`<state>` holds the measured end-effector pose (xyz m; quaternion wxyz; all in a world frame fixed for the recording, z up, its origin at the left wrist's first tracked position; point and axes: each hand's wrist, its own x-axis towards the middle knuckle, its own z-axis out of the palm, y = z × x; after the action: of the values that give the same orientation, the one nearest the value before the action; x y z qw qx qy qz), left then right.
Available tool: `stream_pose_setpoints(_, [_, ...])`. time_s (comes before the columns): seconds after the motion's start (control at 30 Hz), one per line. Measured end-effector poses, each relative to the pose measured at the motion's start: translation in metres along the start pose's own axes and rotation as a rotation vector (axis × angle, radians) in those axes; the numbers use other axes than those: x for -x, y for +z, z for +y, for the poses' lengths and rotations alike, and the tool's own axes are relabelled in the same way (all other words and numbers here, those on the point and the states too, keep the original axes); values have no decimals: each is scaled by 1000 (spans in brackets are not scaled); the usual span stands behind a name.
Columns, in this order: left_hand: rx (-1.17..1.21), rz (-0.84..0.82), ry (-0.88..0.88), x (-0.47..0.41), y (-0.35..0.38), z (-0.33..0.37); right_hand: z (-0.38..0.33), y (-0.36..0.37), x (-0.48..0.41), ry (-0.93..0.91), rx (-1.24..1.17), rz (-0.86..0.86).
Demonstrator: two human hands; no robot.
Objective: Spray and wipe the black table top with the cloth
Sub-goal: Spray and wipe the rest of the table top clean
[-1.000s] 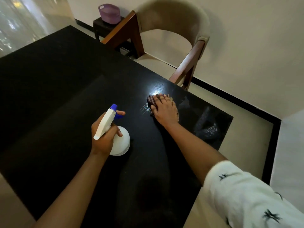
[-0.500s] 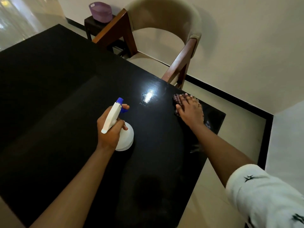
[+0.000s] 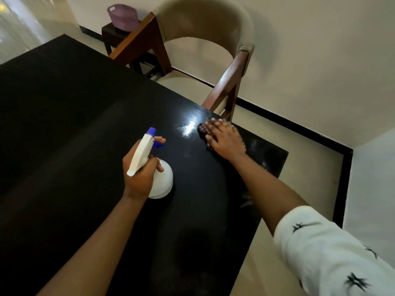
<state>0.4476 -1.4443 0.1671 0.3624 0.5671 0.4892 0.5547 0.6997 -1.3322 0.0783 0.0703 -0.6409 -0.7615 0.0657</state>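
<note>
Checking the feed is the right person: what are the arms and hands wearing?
The right arm has a loose white sleeve with small dark star-like marks, ending above the elbow. The left arm shows no sleeve in view. Left hand and right hand are bare: no gloves, watch or rings visible.

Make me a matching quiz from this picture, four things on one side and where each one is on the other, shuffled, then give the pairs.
Things:
1. spray bottle
2. cloth
3. purple basket
4. chair

Places:
A. on the small dark stand by the wall
B. flat under the right hand, near the table corner
C. pushed up to the table's far edge
D. gripped in the left hand, base on the table

Pairs: 1-D, 2-B, 3-A, 4-C
</note>
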Motion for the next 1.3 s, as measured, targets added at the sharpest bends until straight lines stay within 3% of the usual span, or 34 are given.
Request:
stream_pose_setpoints(0.13, [-12,8,1,0,3,1,32,-11,-16,186,-57,67])
stream_pose_setpoints(0.27, [-5,16,0,-3,8,7,67,-25,-26,320,-105,-31])
stream_pose_setpoints(0.4, [19,13,-13,-4,5,5,78,-58,-20,355,244,-97])
stream_pose_setpoints(0.53, [25,6,-19,-4,2,-1,26,-72,7,52,223,108])
stream_pose_setpoints(0.63, [0,-1,8,-6,1,0,-40,-53,34,-248,209,-17])
stream_pose_setpoints(0.73, [-25,-7,21,-5,1,6,-79,-16,54,-389,287,-136])
stream_pose_setpoints(0.93, [-19,12,-22,-5,4,3,-27,-17,24,-32,229,40])
stream_pose_setpoints(1.03, [-12,32,-32,-2,6,2,34,-36,5,157,324,-8])
stream_pose_setpoints(1.2, [-15,48,-31,-1,8,1,120,-68,19,403,474,-249])
stream_pose_setpoints(1.3, [-25,48,-32,1,9,4,150,-73,45,533,299,-57])
